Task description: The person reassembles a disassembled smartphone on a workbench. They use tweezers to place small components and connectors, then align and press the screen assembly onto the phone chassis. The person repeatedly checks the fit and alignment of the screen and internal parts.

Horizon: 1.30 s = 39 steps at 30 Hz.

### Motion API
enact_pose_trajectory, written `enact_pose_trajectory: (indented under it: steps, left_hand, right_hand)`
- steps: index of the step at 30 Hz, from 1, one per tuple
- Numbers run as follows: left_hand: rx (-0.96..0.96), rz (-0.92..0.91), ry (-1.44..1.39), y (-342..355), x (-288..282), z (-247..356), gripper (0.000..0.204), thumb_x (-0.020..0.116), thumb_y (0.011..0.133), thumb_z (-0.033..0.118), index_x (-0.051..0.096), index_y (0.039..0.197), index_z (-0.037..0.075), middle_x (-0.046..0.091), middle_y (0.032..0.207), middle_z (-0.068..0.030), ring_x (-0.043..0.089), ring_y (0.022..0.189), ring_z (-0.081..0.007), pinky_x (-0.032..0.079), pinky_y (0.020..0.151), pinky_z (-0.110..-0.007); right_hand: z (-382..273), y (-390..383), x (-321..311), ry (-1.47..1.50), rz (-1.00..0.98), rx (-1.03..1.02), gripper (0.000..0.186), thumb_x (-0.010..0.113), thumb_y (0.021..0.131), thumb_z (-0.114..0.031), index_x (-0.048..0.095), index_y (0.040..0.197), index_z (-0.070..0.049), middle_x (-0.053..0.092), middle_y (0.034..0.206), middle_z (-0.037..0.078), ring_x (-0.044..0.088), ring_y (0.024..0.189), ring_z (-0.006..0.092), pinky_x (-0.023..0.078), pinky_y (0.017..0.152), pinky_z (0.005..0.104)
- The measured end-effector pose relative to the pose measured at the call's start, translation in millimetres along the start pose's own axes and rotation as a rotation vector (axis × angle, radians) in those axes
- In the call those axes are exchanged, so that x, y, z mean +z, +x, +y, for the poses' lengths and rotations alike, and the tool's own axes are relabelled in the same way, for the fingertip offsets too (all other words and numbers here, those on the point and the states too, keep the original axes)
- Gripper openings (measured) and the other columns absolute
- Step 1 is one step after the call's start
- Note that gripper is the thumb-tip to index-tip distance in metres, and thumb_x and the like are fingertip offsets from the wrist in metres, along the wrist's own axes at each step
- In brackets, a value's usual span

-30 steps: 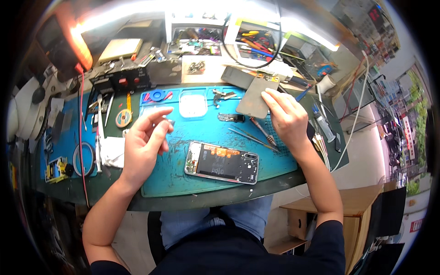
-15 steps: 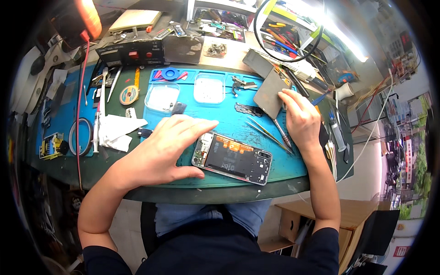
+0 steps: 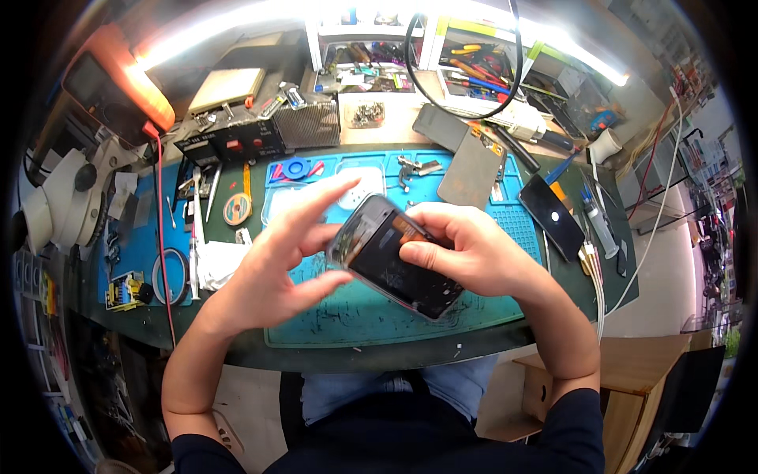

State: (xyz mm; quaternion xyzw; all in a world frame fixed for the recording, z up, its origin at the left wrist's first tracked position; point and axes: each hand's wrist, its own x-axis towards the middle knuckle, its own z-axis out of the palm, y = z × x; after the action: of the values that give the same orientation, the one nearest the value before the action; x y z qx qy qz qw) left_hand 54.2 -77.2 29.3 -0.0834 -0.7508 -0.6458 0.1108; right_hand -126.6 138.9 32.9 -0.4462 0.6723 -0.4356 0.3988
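The opened phone (image 3: 387, 265) is tilted above the teal mat (image 3: 379, 324), held by the right hand (image 3: 474, 249). The thumb of this hand presses on the inner side of the phone; the fingers behind are mostly hidden, and the hand covers part of one edge. The left hand (image 3: 276, 261) is spread, thumb and fingers well apart, around the near end of the phone; whether a fingertip touches it, I cannot tell. The phone is blurred, so its small parts are hard to distinguish. Behind the left hand, a clear box (image 3: 279, 202) is partly covered. The orange meter (image 3: 118, 83) has an unreadable, dark screen.
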Motion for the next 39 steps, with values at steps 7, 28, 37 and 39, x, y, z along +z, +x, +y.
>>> enact_pose_trajectory:
  steps: [7,28,37,39]
  left_hand:
    - [-0.182,0.105,-0.268,16,0,-20,0.047,0.062,0.106,0.007,0.049,0.149,-0.005,0.065,0.137,-0.0152,0.065,0.122,-0.0195,0.055,0.103,-0.036]
    - [-0.165,0.093,-0.422,6,18,-26,0.048,0.059,0.107,0.007,0.046,0.151,-0.006,0.06,0.143,-0.013,0.061,0.126,-0.0175,0.054,0.104,-0.034]
    - [-0.146,0.114,-0.425,7,20,-28,0.047,0.06,0.107,0.008,0.047,0.151,-0.005,0.062,0.14,-0.0126,0.063,0.123,-0.0172,0.056,0.101,-0.034]
    - [-0.16,0.112,-0.429,7,19,-26,0.046,0.06,0.107,0.009,0.048,0.149,-0.005,0.063,0.139,-0.0124,0.063,0.123,-0.0176,0.056,0.101,-0.034]
  right_hand:
    - [7,-4,4,0.42,0.136,-0.046,0.032,0.061,0.108,-0.02,0.063,0.13,0.003,0.071,0.108,0.003,0.064,0.097,0.0077,0.054,0.088,0.0279]
    - [-2,5,31,-0.454,0.756,-0.547,0.021,0.083,0.083,-0.001,0.074,0.102,-0.004,0.068,0.092,0.008,0.066,0.082,0.021,0.053,0.065,0.0322]
    - [-4,9,32,-0.478,0.785,-0.556,0.02,0.081,0.083,0.002,0.076,0.102,-0.005,0.067,0.091,0.009,0.066,0.081,0.0218,0.055,0.066,0.0318]
    - [-4,8,30,-0.477,0.791,-0.552,0.018,0.078,0.087,0.002,0.075,0.104,-0.004,0.067,0.094,0.009,0.067,0.079,0.0186,0.056,0.065,0.0298]
